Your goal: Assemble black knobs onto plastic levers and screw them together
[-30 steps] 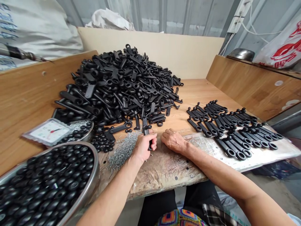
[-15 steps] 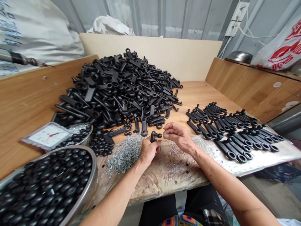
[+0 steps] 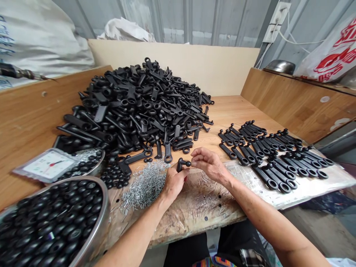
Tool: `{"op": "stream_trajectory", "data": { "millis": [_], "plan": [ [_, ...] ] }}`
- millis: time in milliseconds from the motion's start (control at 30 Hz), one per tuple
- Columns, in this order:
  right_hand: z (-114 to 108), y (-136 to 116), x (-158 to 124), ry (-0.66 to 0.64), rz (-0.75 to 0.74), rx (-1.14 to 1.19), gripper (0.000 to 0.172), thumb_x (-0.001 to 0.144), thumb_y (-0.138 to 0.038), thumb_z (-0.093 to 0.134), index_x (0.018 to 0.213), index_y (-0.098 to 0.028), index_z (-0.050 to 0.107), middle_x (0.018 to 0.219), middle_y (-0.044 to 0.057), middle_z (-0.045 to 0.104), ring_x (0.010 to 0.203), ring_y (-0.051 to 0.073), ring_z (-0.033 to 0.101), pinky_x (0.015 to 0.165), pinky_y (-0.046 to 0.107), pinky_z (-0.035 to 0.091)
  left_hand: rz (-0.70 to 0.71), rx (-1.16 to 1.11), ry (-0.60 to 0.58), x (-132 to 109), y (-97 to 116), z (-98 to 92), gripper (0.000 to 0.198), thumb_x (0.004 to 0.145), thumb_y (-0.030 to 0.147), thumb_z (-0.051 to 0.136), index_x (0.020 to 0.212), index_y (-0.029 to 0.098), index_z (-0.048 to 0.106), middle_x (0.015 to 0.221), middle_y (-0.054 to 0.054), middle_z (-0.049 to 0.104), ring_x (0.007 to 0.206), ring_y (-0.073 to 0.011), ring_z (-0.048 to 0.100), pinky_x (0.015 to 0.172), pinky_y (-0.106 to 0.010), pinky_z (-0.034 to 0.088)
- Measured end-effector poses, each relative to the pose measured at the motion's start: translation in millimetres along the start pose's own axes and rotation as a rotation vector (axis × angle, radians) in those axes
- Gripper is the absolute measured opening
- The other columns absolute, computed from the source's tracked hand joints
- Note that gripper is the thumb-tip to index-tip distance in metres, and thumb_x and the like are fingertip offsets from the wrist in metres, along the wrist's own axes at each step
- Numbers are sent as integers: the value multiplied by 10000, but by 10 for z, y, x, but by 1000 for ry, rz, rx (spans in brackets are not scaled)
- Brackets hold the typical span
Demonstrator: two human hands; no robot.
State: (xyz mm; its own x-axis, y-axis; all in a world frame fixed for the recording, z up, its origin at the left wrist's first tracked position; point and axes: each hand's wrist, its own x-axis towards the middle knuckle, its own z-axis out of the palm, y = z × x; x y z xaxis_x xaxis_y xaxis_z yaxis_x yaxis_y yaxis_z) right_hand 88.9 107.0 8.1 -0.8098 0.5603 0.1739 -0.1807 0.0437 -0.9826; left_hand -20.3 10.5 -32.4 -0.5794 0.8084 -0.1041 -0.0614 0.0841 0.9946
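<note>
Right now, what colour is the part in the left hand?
Black; the part in the left hand shows best in the head view.

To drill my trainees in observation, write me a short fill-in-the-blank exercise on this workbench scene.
1. The person's left hand holds a ____-coloured, ball-tipped lever.
2. The neat rows of black, ring-ended levers lie on the person's ____ side.
3. The lettering on the shiny, white plastic bag is ____.
4. The loose pile of small, silvery metal pins lies closest to the ____ hand.

Missing words: black; right; red; left.
</note>
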Motion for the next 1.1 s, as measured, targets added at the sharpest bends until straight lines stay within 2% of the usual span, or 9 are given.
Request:
{"op": "stream_trajectory", "data": {
  "millis": [133,333,467,533,600,700,800,933,1100],
  "plan": [
    [43,19,-8,13,-96,-129,116,741,-257,588,819,-183,544,692,-13,560,637,114,520,588,220,416,-64,-87,-82,-38,66,23,294,639,299,622,464,150,439,403,14,396,352,-85,341,366,-218,237],
    [105,10,-38,8,-136,-391,130,863,-291,502,909,-199,582,694,-21,554,645,116,529,593,206,413,-392,-473,-333,-87,109,89,247,560,257,656,537,153,433,425,34,395,341,-77,325,349,-213,262],
    [134,-48,-78,-9,-135,-667,92,831,-240,568,896,-198,617,714,-17,574,649,113,535,593,191,399,-361,-431,-410,-141,79,122,222,615,261,648,557,134,476,487,-2,468,403,-100,416,395,-234,330],
    [90,-117,-72,-7,-159,-759,95,844,-208,543,876,-192,630,719,-14,584,645,105,531,593,181,391,-303,-425,-456,-173,102,128,178,657,257,650,676,124,534,627,-34,554,535,-133,515,480,-250,400],
    [-27,-211,-11,15,-159,-836,120,857,-217,527,878,-188,641,676,-21,580,610,99,518,576,177,376,-236,-441,-508,-186,153,119,247,687,254,650,880,141,546,830,-56,596,730,-164,564,586,-266,444],
    [-325,-352,234,65,-117,-982,135,851,-246,540,870,-186,660,667,-22,593,626,106,526,586,182,362,-145,-449,-392,-150,237,73,458,675,274,662,1063,188,434,998,-67,579,881,-192,553,622,-272,448],
    [-658,-401,614,147,9,-1193,138,828,-267,555,858,-196,669,723,-15,623,717,135,552,613,198,359,-90,-444,-209,-75,288,2,486,636,306,670,1010,169,392,922,-85,604,816,-204,571,577,-265,431],
    [-960,-272,1062,206,108,-1308,192,839,-285,511,916,-185,656,801,16,641,777,166,568,600,215,360,-69,-425,-146,-15,280,-59,542,626,317,675,1043,143,375,779,-69,617,692,-184,567,532,-252,405],
    [-1120,-64,1293,223,230,-1430,221,835,-272,512,969,-169,654,923,75,650,871,209,580,649,233,389,-28,-369,-131,-18,226,-64,574,658,340,673,1099,128,371,746,-61,619,664,-177,566,528,-251,407]
  ]
}}
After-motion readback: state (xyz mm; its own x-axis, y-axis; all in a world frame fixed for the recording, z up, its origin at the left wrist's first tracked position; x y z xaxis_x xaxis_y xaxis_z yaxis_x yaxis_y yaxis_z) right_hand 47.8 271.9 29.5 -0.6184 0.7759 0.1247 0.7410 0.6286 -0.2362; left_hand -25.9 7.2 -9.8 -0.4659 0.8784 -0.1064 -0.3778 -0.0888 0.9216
